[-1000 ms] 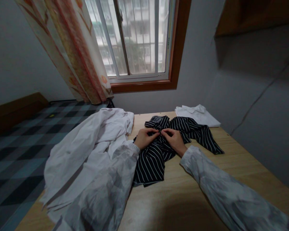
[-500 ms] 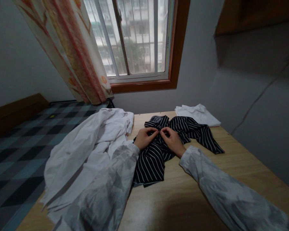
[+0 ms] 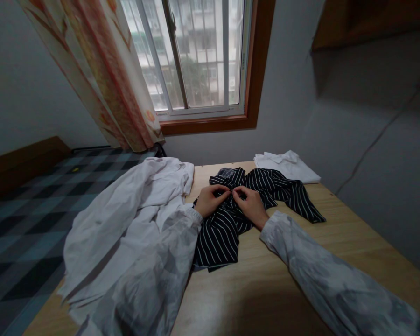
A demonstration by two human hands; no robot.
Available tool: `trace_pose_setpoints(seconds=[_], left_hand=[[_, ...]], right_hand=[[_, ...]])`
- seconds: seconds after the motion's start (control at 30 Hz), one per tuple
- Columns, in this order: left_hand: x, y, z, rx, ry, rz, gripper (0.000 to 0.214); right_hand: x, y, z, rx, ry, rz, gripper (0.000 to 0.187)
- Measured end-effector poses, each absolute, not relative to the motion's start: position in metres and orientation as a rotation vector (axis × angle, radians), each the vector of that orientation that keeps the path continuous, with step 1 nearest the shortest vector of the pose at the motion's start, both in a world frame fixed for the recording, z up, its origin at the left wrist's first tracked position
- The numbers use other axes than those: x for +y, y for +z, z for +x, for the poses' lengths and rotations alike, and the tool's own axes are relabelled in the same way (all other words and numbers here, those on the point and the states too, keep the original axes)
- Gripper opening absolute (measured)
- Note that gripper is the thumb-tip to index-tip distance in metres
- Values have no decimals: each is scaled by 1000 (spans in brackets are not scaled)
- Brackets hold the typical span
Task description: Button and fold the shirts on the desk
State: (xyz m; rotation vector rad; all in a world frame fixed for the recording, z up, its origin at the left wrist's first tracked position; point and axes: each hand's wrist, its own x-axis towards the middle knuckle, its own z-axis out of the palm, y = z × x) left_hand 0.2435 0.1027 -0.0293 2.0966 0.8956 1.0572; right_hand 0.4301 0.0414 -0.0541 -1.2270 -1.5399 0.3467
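A black shirt with white stripes point(image 3: 219, 238) lies spread on the wooden table, its collar toward the window and one sleeve stretched out to the right. My left hand point(image 3: 211, 199) pinches the front of the shirt just below the collar. Close against it, fingertips nearly meeting, my right hand point(image 3: 249, 203) pinches the same spot from the other side. Whatever small part of the placket sits between the fingertips is too small to make out. Both wrists are covered by pale grey patterned sleeves.
Crumpled white clothing point(image 3: 126, 224) covers the table's left side, beside my left forearm. A folded white garment point(image 3: 289, 167) rests at the back right corner of the wooden table point(image 3: 322, 256). Left of the table is a bed with a checked cover point(image 3: 17, 242). A window point(image 3: 203, 60) and curtain point(image 3: 119, 79) are behind.
Almost nothing differs. Both hands keep their pinch on the striped shirt at the same place, and the view has shifted very slightly.
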Motion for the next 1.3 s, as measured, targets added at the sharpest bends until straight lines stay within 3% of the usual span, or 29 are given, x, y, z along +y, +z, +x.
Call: trace_pose_setpoints(seconds=[0.6, 1.3], left_hand=[[105, -28, 242, 920, 1028, 2021, 16], [106, -26, 241, 882, 1009, 2025, 21]], right_hand=[[44, -59, 434, -1685, 190, -1199, 13], [46, -59, 435, -1548, 371, -1138, 15]])
